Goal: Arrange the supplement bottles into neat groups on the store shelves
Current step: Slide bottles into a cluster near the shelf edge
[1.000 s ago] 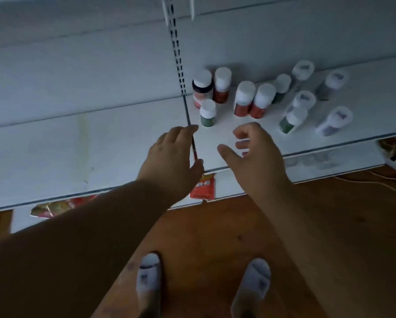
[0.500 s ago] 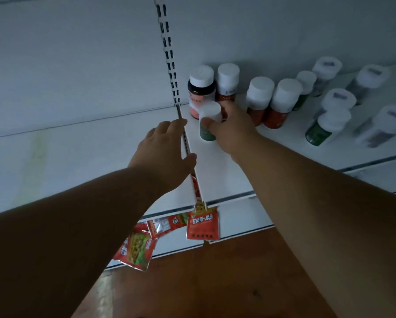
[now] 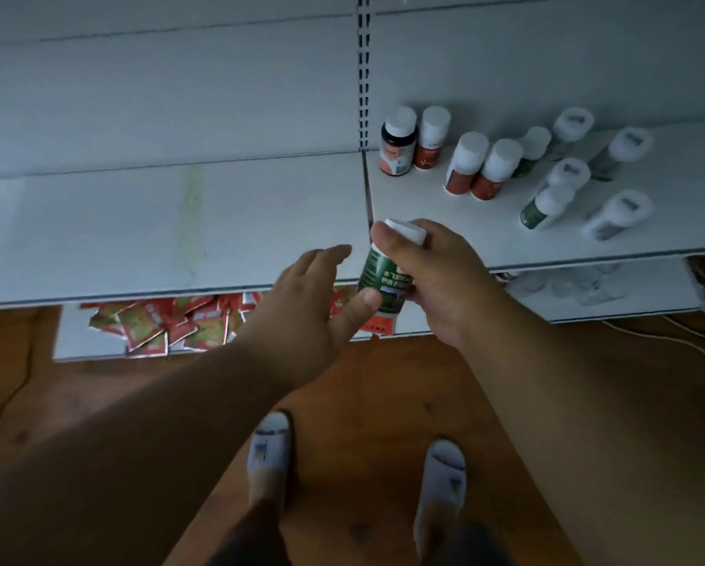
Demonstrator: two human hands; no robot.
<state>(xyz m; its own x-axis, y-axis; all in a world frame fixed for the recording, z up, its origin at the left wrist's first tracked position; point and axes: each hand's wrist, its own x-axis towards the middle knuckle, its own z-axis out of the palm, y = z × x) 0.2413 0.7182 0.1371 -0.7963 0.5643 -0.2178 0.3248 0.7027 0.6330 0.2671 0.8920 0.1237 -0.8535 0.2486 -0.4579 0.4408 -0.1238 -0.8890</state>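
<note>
My right hand [image 3: 432, 275] grips a green-labelled bottle with a white cap [image 3: 377, 279], lifted off the shelf above its front edge. My left hand [image 3: 301, 304] is beside it, fingers straight, its thumb touching the bottle's lower side. On the right shelf [image 3: 444, 222] stand a dark bottle with an orange label [image 3: 397, 147], a red-labelled bottle [image 3: 432, 138] and two more red-labelled ones [image 3: 481, 167]. Further right are green-labelled bottles [image 3: 544, 208] and several pale bottles with white caps [image 3: 616, 214].
The left shelf [image 3: 158, 222] is bare with a faint yellow stain. A slotted upright [image 3: 363, 75] divides the two bays. Red sachets [image 3: 171, 324] lie piled on the bottom shelf. Below is a wooden floor with my white slippers [image 3: 269, 451] and a white cable [image 3: 689, 341].
My right hand has lifted the green-labelled bottle off the shelf and drawn it back toward me. My left hand has come down and right until its thumb touches the bottle.
</note>
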